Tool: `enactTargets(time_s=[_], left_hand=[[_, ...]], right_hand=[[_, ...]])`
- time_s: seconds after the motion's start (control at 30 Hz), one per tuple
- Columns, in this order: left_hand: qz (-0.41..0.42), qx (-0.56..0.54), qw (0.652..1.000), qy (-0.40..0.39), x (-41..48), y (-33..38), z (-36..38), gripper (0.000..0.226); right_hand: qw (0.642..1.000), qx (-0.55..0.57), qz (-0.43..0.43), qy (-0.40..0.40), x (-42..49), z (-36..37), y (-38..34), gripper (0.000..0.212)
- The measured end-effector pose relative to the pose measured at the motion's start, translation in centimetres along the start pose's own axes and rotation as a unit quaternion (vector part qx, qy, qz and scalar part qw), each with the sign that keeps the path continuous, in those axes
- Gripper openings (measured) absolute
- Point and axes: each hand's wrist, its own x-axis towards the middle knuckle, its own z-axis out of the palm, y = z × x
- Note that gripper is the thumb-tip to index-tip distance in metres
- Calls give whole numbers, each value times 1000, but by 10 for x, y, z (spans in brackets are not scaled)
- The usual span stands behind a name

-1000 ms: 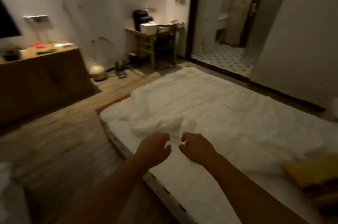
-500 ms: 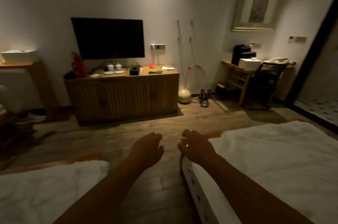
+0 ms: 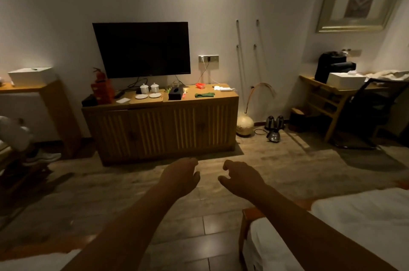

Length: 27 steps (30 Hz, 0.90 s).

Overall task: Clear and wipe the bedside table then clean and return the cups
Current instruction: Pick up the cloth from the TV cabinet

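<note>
— Where are the hands?
— Nearest of all, both held out over the floor (image 3: 106,195) in front of the counter (image 3: 163,131): the left hand (image 3: 180,176) and right hand (image 3: 240,179) side by side, not touching, fingers loosely curled and holding nothing.
— And the cups?
— Two white lidded cups (image 3: 144,89) stand on the counter, left of its middle, toward the back; two saucers (image 3: 141,96) lie just in front of them.
— Anything else there?
— A black tissue box (image 3: 176,93) near the counter's middle, a green cloth (image 3: 204,95) toward its right end, and the dark television (image 3: 142,49) on the wall above the counter.
</note>
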Motion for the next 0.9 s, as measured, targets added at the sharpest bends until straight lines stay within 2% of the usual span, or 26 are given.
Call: enactTargets(time_s=[0.47, 0.63, 0.9], left_hand=[[-27, -16, 999, -25, 296, -68, 51, 35], [-20, -28, 999, -22, 421, -118, 73, 21], [5, -52, 999, -14, 638, -190, 78, 20]], right_hand=[[999, 9, -52, -4, 317, 1, 64, 23], [997, -13, -66, -44, 455, 15, 84, 14], [999, 18, -27, -37, 675, 17, 96, 12]])
